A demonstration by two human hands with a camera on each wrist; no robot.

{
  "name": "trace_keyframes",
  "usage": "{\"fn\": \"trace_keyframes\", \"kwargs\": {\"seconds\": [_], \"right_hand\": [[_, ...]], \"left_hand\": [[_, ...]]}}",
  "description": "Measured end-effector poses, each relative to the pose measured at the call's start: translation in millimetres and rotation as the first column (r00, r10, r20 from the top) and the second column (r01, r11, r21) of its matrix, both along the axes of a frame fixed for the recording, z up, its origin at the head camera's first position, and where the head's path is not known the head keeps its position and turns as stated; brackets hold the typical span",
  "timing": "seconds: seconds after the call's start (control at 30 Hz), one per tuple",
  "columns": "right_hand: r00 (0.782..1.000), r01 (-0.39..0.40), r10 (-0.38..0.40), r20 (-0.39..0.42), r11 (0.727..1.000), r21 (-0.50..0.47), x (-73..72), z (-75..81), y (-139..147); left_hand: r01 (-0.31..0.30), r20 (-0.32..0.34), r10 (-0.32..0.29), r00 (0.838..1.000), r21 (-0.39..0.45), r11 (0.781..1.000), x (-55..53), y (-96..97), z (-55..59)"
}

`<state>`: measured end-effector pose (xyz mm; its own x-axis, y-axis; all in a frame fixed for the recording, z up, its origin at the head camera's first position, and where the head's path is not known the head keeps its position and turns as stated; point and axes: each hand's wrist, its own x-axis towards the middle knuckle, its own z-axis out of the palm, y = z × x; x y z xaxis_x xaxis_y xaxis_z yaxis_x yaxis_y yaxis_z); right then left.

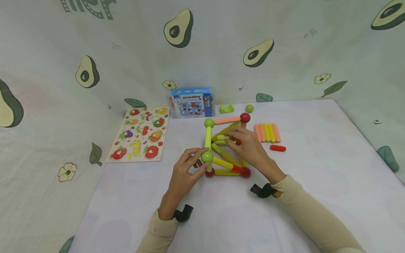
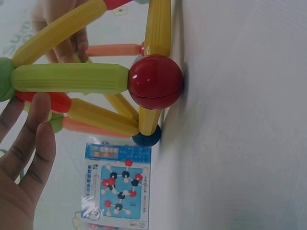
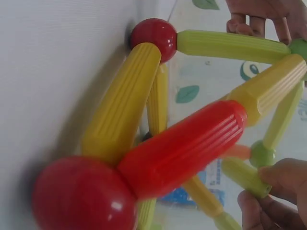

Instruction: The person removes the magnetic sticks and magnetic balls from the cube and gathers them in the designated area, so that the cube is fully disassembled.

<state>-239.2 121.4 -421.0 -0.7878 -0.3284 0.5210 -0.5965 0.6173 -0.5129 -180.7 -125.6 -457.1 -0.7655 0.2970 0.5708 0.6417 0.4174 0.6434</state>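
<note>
A frame of coloured rods and balls stands on the table, with red balls (image 1: 245, 172) at its lower near corners. At the frame's upper near-left corner is a green ball (image 1: 207, 157), which my left hand (image 1: 185, 175) holds between thumb and fingers. Below it a light green rod (image 2: 72, 78) runs down to a red ball (image 2: 156, 82). My right hand (image 1: 251, 149) reaches in from the right side and pinches a short green rod (image 3: 246, 177) inside the frame. A red and yellow diagonal (image 3: 184, 146) crosses the near face.
Right of the frame lie several pink and yellow rods (image 1: 267, 133) and one red rod (image 1: 277, 148). Behind it are a green curved piece (image 1: 226, 109), a loose green ball (image 1: 249, 108) and a boxed set (image 1: 191, 102). A fruit puzzle board (image 1: 139, 135) lies on the left.
</note>
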Motion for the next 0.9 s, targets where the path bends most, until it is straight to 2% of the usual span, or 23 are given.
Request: {"fn": "trace_keyframes", "kwargs": {"seconds": [0.13,0.27,0.47,0.9], "right_hand": [[1.0,0.009,-0.009,0.017,1.0,0.007,3.6,-1.7,12],[1.0,0.007,-0.007,-0.017,1.0,-0.003,8.0,-3.8,26],[0.999,-0.008,0.008,-0.047,1.0,-0.004,14.4,-4.5,47],[0.994,0.108,-0.106,-0.026,0.991,0.084,28.7,-19.9,102]], "left_hand": [[0.002,-0.023,-0.002,1.0,0.007,1.0,-0.8,-0.1,1.0],[0.016,-0.024,-0.015,1.0,0.011,1.0,-1.9,0.5,1.5],[0.006,-0.022,-0.005,1.0,0.019,1.0,-1.0,-0.4,0.8],[0.007,0.01,-0.007,1.0,0.014,1.0,0.2,-0.1,2.5]]}}
